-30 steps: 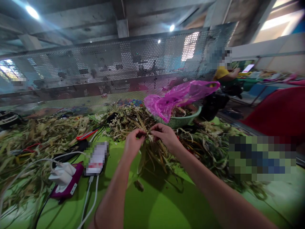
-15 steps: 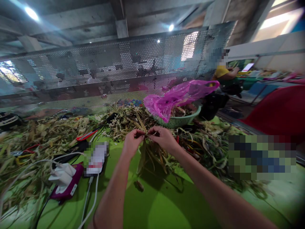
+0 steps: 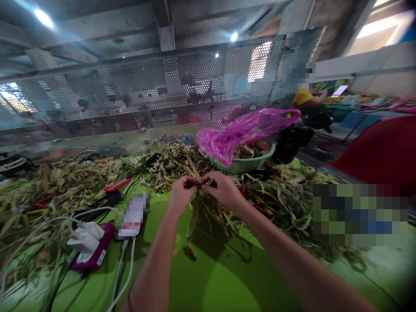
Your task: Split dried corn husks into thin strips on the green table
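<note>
A perforated screen (image 3: 136,99) fills the upper part of the frame; under it is the green counter (image 3: 195,286), w/ a pink bag (image 3: 247,128) over a basket (image 3: 253,164) right of centre. At centre, a bunch of dry strips (image 3: 194,219) hangs below the left hand (image 3: 182,193) and right hand (image 3: 221,188); each pinches it, thumb and fingers nearly closed. Vs. approx. 1 sec ago, the tips are closer, so both hands seem to work one spot.
</note>
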Demonstrator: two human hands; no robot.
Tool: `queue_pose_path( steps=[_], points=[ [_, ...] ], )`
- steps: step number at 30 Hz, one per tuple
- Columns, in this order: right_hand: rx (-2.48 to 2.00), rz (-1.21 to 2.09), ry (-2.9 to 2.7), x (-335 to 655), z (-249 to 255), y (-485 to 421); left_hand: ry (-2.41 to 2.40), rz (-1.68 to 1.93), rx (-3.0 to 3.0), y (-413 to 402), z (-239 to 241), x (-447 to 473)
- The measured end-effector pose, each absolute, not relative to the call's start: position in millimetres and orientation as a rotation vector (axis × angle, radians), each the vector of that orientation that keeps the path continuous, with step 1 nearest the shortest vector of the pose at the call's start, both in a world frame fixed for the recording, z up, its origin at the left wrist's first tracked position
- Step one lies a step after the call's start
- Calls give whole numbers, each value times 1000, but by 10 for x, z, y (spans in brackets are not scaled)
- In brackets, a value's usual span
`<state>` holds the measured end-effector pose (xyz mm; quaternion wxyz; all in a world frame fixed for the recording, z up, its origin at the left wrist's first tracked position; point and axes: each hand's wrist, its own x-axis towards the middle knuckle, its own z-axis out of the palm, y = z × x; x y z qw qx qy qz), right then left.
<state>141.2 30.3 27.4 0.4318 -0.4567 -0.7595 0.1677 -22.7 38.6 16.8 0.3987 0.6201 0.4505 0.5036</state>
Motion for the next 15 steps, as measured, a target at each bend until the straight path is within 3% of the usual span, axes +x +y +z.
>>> queue_pose_path(
  steps=[10, 15],
  points=[
    [-1063, 682, -1803, 1418, 78, 410, 1186, 1284, 1869, 379, 151, -196],
    [-1120, 630, -1810, 1420, 73, 407, 1243, 1296, 1939, 355, 132, -179]
  ],
)
